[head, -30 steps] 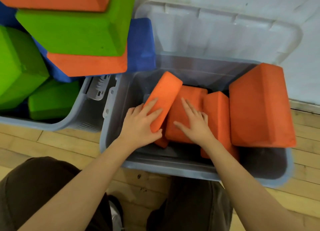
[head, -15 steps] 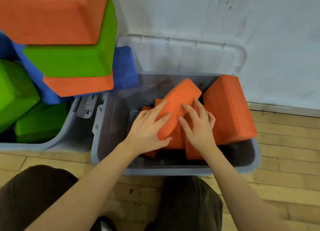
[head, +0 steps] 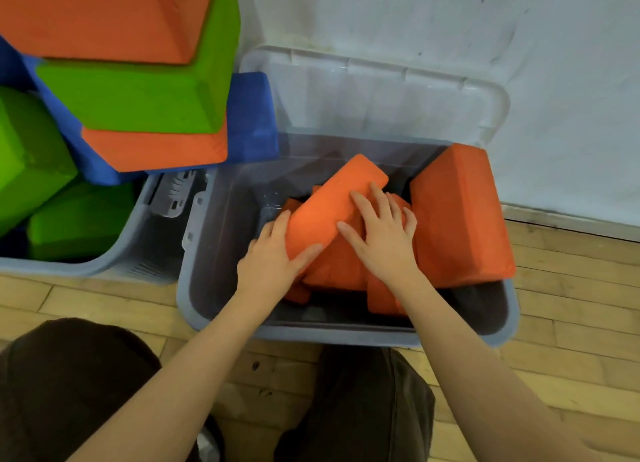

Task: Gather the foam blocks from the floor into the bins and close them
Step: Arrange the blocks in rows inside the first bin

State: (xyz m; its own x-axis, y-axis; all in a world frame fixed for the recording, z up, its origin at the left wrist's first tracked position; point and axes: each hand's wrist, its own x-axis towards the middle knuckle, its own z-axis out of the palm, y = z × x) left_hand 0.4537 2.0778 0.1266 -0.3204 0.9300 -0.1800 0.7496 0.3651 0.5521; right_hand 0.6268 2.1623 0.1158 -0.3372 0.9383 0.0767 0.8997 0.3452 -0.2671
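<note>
The left hand point(head: 273, 264) grips the near end of a tilted orange foam block point(head: 332, 212) inside the grey bin point(head: 207, 281). The right hand point(head: 384, 240) lies flat, fingers spread, across that block. The lid point(head: 374, 94) stands open.

Wooden plank floor point(head: 571, 305), two grey bins point(head: 311, 333) side by side against wall
</note>
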